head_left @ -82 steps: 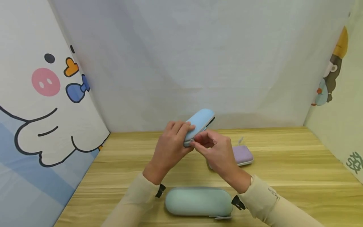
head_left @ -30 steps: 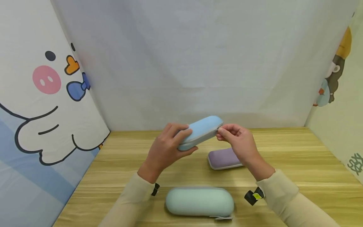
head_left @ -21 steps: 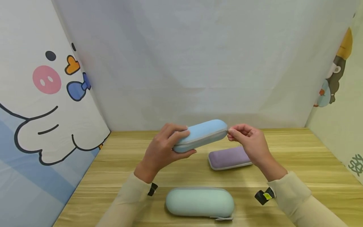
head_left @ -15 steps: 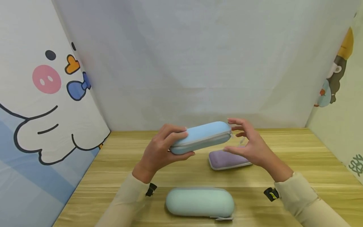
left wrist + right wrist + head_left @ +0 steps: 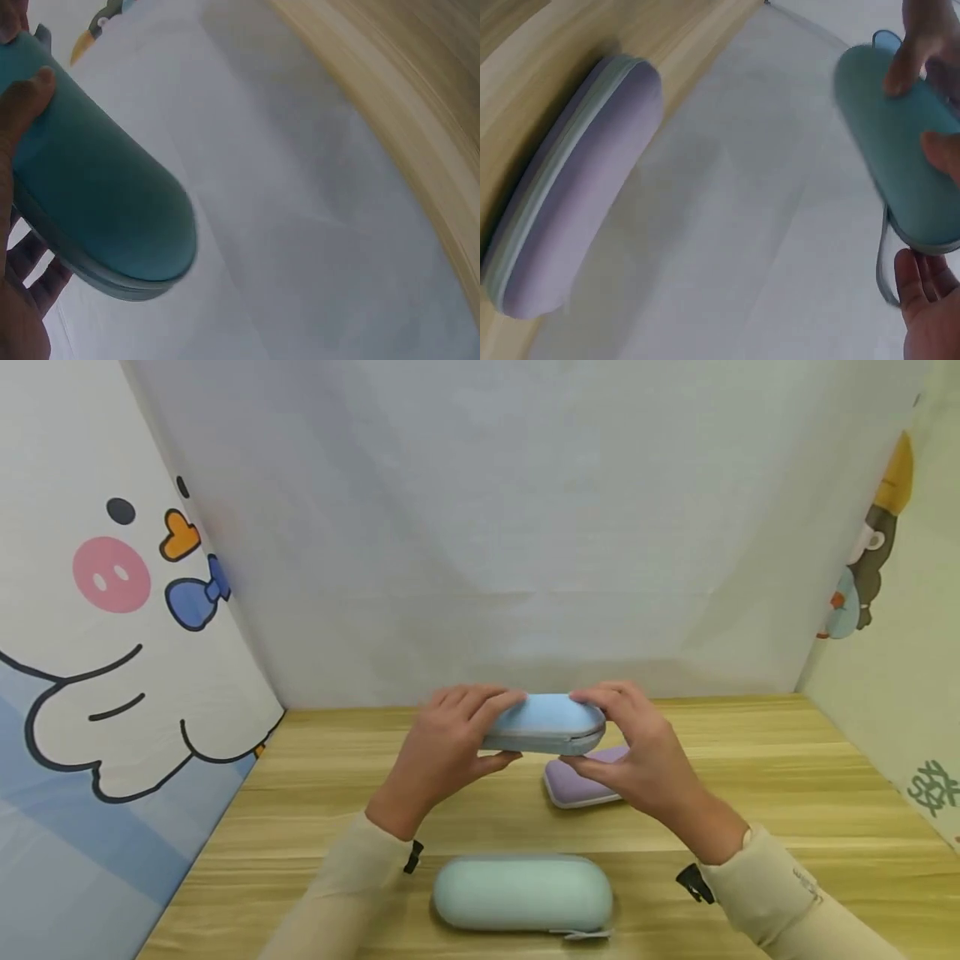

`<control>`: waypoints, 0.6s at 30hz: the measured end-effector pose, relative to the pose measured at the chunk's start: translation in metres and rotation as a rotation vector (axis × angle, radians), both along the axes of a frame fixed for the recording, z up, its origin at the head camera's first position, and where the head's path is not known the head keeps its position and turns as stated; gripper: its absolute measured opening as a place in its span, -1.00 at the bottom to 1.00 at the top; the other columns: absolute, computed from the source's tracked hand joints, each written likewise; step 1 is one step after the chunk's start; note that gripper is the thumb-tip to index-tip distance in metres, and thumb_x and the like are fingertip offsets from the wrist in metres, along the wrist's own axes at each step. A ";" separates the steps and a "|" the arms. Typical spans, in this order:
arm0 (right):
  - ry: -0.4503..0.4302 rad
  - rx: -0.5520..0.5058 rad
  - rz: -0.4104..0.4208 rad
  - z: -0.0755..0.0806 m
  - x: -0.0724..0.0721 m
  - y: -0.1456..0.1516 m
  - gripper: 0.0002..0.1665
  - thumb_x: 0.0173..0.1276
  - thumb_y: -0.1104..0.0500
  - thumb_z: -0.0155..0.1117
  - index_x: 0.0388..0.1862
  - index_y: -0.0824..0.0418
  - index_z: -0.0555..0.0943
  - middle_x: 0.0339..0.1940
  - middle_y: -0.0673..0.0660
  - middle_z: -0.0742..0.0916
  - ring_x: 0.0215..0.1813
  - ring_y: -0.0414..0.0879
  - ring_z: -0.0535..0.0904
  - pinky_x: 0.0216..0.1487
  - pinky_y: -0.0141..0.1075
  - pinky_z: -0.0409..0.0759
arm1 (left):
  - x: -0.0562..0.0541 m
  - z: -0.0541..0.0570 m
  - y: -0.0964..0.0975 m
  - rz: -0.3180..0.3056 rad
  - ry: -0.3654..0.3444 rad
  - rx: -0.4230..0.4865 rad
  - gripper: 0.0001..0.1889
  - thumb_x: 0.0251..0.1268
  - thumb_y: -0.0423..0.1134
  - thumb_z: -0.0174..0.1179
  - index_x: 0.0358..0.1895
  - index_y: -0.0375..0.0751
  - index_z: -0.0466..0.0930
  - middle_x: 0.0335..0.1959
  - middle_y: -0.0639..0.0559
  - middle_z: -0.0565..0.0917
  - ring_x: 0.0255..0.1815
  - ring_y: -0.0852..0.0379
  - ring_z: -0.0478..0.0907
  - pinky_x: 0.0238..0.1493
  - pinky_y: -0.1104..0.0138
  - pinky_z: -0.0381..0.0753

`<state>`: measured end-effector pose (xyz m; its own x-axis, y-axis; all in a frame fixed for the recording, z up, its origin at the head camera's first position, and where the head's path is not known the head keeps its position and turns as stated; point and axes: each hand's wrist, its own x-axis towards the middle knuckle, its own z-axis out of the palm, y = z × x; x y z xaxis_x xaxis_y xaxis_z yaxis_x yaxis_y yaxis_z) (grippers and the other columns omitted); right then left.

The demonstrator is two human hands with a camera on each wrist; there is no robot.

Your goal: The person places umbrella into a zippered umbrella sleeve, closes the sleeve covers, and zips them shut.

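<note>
Both hands hold a light blue zippered glasses case [image 5: 551, 714] up above the table, its long side lying roughly level across the head view. My left hand [image 5: 450, 735] grips the left end, fingers over the top and thumb underneath. At the other end my right hand [image 5: 645, 752] holds it the same way. A pale zip seam runs along the near side, with a short dark line by the right end. The underside of the blue case [image 5: 105, 180] fills the left of the left wrist view. In the right wrist view a strap loop [image 5: 885, 262] hangs beside it.
A purple zippered case [image 5: 581, 781] lies on the wooden table [image 5: 337, 777] behind the right hand, partly covered by it. Nearer the person lies a pale green case [image 5: 525, 893] with its zip pull at front right. A white cloth wall [image 5: 487, 527] stands behind.
The right hand has drawn the zip pull along the blue case to its right end, released it, and now grips that end. A gap showing something dark has closed. The case has turned level.
</note>
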<state>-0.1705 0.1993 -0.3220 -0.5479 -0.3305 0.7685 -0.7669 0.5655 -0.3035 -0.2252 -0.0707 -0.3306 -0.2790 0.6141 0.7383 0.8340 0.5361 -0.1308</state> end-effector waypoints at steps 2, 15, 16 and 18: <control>0.066 0.026 -0.005 0.000 0.002 -0.009 -0.13 -0.16 0.34 0.78 0.21 0.23 0.60 0.07 0.19 0.61 0.08 0.04 0.58 0.13 -0.35 0.53 | -0.001 -0.003 0.009 -0.003 -0.004 -0.006 -0.17 0.01 0.04 0.64 0.38 -0.10 0.49 0.20 -0.02 0.63 0.14 -0.02 0.62 0.23 0.09 0.56; 0.172 0.035 -0.114 -0.006 0.005 -0.033 -0.24 -0.10 0.27 0.78 0.05 0.32 0.54 0.02 0.25 0.55 0.06 0.17 0.49 0.06 -0.06 0.54 | -0.001 -0.014 0.029 0.026 -0.042 0.105 -0.11 -0.05 0.04 0.67 0.43 0.00 0.48 0.13 -0.09 0.60 0.08 -0.11 0.60 -0.04 0.03 0.63; 0.192 0.025 -0.114 -0.006 0.005 -0.035 -0.31 -0.08 0.28 0.77 -0.02 0.33 0.54 -0.04 0.24 0.55 0.00 0.14 0.51 0.02 -0.11 0.58 | 0.000 -0.012 0.030 0.054 -0.025 0.101 -0.11 -0.06 0.07 0.67 0.42 0.02 0.49 0.11 -0.08 0.61 0.07 -0.11 0.61 -0.08 0.02 0.62; 0.220 -0.001 -0.112 -0.005 0.006 -0.039 -0.45 -0.03 0.34 0.73 -0.14 0.32 0.56 -0.15 0.20 0.58 -0.13 0.05 0.57 -0.13 -0.20 0.64 | 0.001 -0.009 0.032 0.096 0.002 0.102 -0.13 -0.06 0.09 0.66 0.41 0.03 0.52 0.09 -0.08 0.62 0.03 -0.12 0.62 -0.12 0.01 0.60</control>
